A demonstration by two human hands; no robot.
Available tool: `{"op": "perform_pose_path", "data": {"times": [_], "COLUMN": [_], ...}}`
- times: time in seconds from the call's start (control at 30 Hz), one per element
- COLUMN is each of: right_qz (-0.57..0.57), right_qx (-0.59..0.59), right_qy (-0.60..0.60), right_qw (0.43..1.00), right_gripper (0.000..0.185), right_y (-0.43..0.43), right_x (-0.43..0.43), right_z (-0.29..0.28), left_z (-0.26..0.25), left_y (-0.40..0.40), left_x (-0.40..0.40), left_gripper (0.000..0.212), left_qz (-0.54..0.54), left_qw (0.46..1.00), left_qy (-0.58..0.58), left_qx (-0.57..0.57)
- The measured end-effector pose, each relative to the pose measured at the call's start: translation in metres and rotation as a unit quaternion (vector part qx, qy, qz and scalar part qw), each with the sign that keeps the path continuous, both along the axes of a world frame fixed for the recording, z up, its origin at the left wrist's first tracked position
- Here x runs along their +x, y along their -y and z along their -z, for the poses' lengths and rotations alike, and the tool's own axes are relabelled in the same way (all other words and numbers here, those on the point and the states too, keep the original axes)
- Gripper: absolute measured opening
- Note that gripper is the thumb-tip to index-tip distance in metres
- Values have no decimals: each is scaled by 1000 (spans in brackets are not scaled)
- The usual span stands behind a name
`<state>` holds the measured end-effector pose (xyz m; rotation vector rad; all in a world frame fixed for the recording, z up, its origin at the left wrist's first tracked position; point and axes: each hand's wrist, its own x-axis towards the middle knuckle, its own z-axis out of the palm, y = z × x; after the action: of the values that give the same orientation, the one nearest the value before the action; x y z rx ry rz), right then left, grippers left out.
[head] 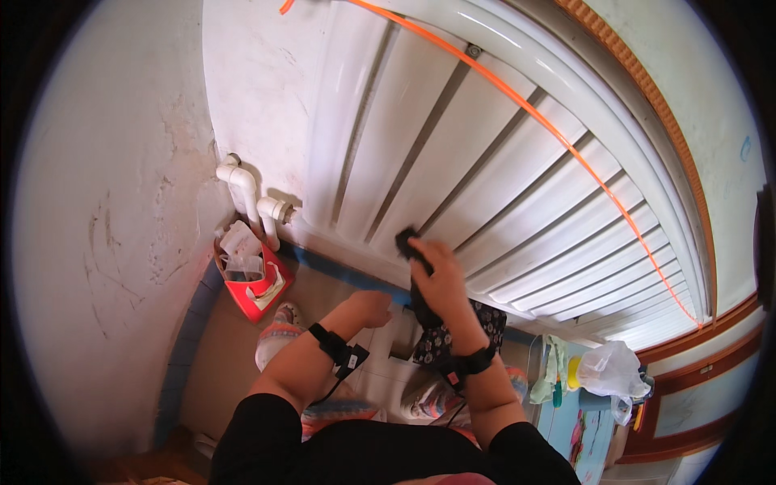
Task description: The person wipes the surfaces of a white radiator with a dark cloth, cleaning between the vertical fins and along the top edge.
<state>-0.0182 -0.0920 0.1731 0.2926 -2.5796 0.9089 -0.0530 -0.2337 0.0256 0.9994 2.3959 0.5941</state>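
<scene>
My right hand [441,282] grips a dark, elongated item [421,291] in front of the lower edge of a white radiator [418,157]. Motion blurs the item's upper end, so I cannot tell its exact kind. Black fabric with a small flower print [490,320] hangs below and behind that hand; whether it belongs to the dark item is unclear. My left hand [370,308] is held apart, to the left, with curled fingers and nothing visible in it. Both wrists wear black straps with small devices and cables.
White pipes [242,182] join the radiator at left. Below them stands a red container [267,291] holding plastic items. An orange cord [521,100] runs across the radiator's top. At right, a light-blue table [555,427] carries a clear plastic bag [612,370] and a green cloth [550,364].
</scene>
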Motion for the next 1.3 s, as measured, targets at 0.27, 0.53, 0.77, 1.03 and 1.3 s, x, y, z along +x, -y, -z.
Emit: {"op": "perform_pose_path", "data": {"times": [0.27,0.53,0.77,1.03,1.3], "right_qz": [97,159,125,79,24], "right_qx": [160,287,315,361,369], "right_qy": [-363,-373,-274,-164,-6], "right_qw": [913,868,900,914,929], "right_gripper": [36,42,38,41,40], "right_y": [39,69,63,59,56], "right_x": [-57,-81,-67,-63,-69], "right_z": [-158,-155,-69,55,136], "left_z": [17,37,6,-8,-7], "left_y": [2,11,27,35,40], "left_x": [-5,4,8,5,-4], "left_gripper": [37,35,33,37,40], "left_qz": [-19,-64,-84,-102,-71], "left_qw": [1000,989,991,992,997], "left_qy": [-11,-82,-41,-23,30], "left_qx": [19,105,96,70,-3]}}
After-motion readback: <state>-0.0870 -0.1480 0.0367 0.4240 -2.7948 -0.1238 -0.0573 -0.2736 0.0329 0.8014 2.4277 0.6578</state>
